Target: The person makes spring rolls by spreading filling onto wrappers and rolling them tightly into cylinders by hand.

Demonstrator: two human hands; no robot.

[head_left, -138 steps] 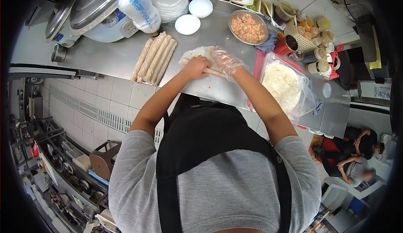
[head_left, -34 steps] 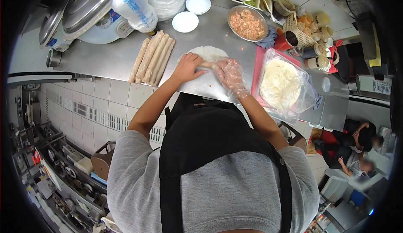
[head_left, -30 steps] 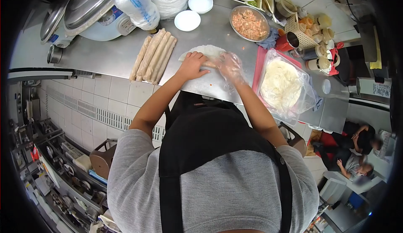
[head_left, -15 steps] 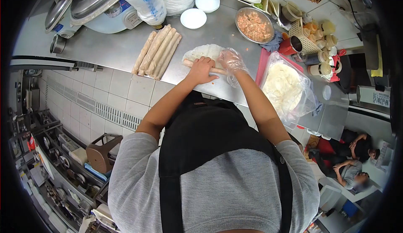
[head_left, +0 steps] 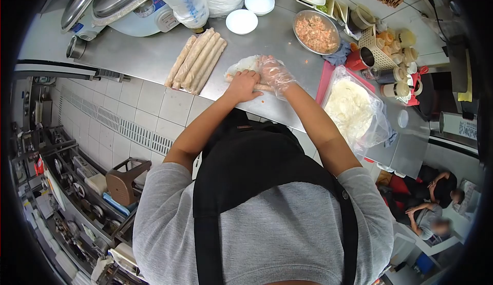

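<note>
On the steel counter's front edge, my bare left hand (head_left: 244,85) presses with curled fingers on a filled roll (head_left: 264,87) partly wrapped in a thin white wrapper (head_left: 249,62). My right hand (head_left: 275,74), in a clear plastic glove, bends over the wrapper and the roll's right side. Both hands cover most of the roll. To the left lie several long finished rolls (head_left: 197,64) stacked together. A metal bowl (head_left: 295,30) of chopped orange-pink filling (head_left: 316,34) stands behind on the right. A pile of thin pale wrappers (head_left: 350,105) lies in clear plastic nearby.
White bowls (head_left: 242,22) and bagged stacks (head_left: 182,0) stand at the back, near large lidded pots (head_left: 131,7). At right are a red cup (head_left: 360,59), a basket of bottles (head_left: 377,48) and a blue cloth (head_left: 341,54). Two people (head_left: 429,203) sit at lower right.
My right hand has moved left and inward, from the roll's right end onto the wrapper. More of the roll is covered now. The view has shifted slightly.
</note>
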